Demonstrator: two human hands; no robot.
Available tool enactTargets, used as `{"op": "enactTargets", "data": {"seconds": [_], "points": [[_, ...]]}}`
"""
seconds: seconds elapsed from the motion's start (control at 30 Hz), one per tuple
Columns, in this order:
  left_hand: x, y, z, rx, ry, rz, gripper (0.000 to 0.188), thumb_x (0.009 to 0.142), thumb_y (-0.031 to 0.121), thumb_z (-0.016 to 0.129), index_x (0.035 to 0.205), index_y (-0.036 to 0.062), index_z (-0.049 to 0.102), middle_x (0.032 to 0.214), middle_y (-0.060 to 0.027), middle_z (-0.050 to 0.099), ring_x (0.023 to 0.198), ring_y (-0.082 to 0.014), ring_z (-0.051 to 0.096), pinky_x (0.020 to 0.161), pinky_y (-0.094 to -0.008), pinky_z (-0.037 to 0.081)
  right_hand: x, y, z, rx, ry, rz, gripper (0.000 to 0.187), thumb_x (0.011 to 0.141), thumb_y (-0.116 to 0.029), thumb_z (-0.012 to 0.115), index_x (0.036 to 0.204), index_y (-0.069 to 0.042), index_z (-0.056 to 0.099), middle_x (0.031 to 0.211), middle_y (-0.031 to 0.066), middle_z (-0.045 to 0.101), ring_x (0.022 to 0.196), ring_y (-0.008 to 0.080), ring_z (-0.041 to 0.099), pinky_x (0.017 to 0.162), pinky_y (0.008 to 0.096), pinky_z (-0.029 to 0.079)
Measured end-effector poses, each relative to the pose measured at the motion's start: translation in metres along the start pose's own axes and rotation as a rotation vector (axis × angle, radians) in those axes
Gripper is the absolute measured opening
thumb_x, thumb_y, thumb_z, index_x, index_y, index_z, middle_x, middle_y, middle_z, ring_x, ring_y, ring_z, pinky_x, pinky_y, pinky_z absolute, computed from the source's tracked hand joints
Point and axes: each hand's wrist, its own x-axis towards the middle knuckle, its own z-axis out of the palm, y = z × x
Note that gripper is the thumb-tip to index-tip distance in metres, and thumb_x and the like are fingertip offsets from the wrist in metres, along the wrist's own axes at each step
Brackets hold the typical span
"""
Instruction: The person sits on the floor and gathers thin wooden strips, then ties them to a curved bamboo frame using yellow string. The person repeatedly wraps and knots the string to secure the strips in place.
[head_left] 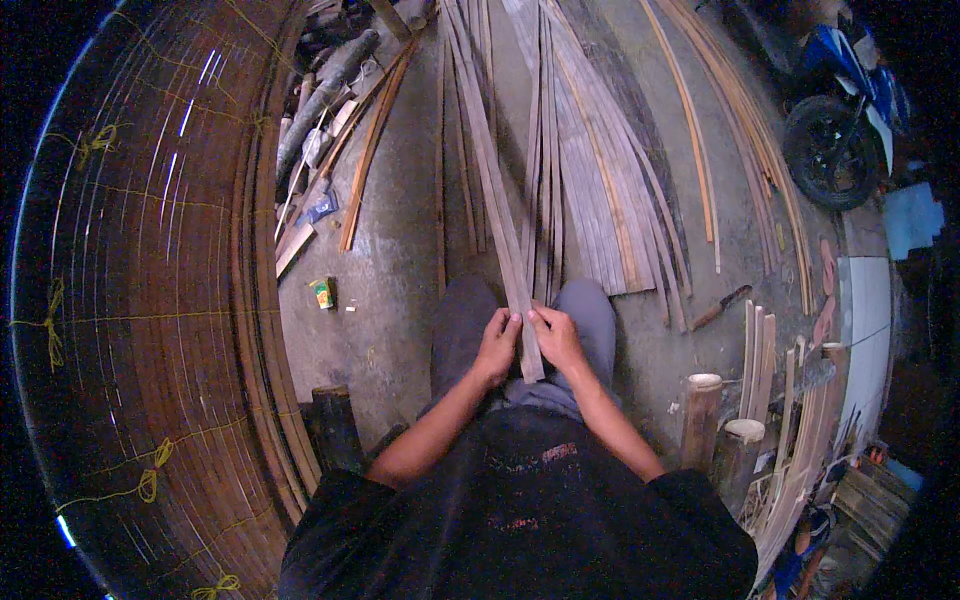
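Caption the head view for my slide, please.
Left hand and right hand hold a flat strip near its end, more strips lying on the floor beyond.

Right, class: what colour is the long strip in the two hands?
The long strip is greyish brown; see the head view.

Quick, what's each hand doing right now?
Left hand: closed, holding a strip near its lower end.
Right hand: closed, holding the same strip.
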Motion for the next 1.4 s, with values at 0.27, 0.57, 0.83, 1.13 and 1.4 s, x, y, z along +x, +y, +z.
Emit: {"op": "enactTargets", "data": {"seconds": [0.27, 0.57, 0.83, 1.13, 1.4], "points": [[-0.001, 0.003, 0.001, -0.031, 0.017, -0.07, 0.021, 0.101, 0.025, 0.048, 0.104, 0.005, 0.054, 0.092, -0.0014, 0.055, 0.084, -0.0096, 0.048, 0.077, -0.0264, 0.043, -0.008, -0.02, -0.012, -0.007, -0.095, 0.114, 0.037, 0.094, -0.026, 0.058, 0.112, 0.005, 0.063, 0.101, 0.0257, 0.067, 0.096, 0.0308, 0.068, 0.081, 0.0365, 0.051], [0.008, -0.01, -0.01, -0.023, 0.01, -0.093, 0.02, 0.1, 0.026, 0.051, 0.098, 0.0061, 0.054, 0.078, 0.0032, 0.048, 0.072, -0.0073, 0.042, 0.062, -0.0244, 0.037, -0.003, -0.006, -0.007, 0.066, -0.068, -0.008, 0.035, 0.094, -0.027, 0.058, 0.107, 0.004, 0.065, 0.094, 0.0241, 0.068, 0.087, 0.0317, 0.068, 0.075, 0.0384, 0.05], [0.004, 0.008, -0.014, -0.088, -0.072, -0.167, 0.023, 0.099, 0.028, 0.053, 0.1, 0.0058, 0.056, 0.079, 0.0024, 0.053, 0.068, -0.007, 0.046, 0.058, -0.0244, 0.04, -0.001, -0.024, -0.018, 0.018, -0.107, 0.043, 0.04, 0.094, -0.029, 0.058, 0.111, 0.007, 0.063, 0.101, 0.0232, 0.068, 0.095, 0.0267, 0.068, 0.084, 0.0355, 0.05], [0.0, 0.021, -0.011, -0.083, -0.087, -0.136, 0.023, 0.099, 0.028, 0.053, 0.102, 0.0061, 0.056, 0.082, 0.0019, 0.056, 0.071, -0.0072, 0.049, 0.061, -0.0243, 0.042, 0.001, -0.034, -0.022, 0.069, -0.118, 0.049, 0.038, 0.094, -0.028, 0.059, 0.111, 0.006, 0.063, 0.102, 0.023, 0.068, 0.095, 0.0239, 0.067, 0.083, 0.0348, 0.05], [-0.001, 0.022, -0.006, -0.076, -0.057, -0.134, 0.027, 0.096, 0.025, 0.059, 0.11, 0.0016, 0.057, 0.087, -0.0016, 0.061, 0.073, -0.0098, 0.054, 0.065, -0.0257, 0.046, 0.0, -0.027, -0.019, 0.014, -0.102, 0.022, 0.037, 0.093, -0.026, 0.059, 0.11, 0.007, 0.064, 0.104, 0.0269, 0.066, 0.098, 0.0347, 0.066, 0.085, 0.0385, 0.05]]}}
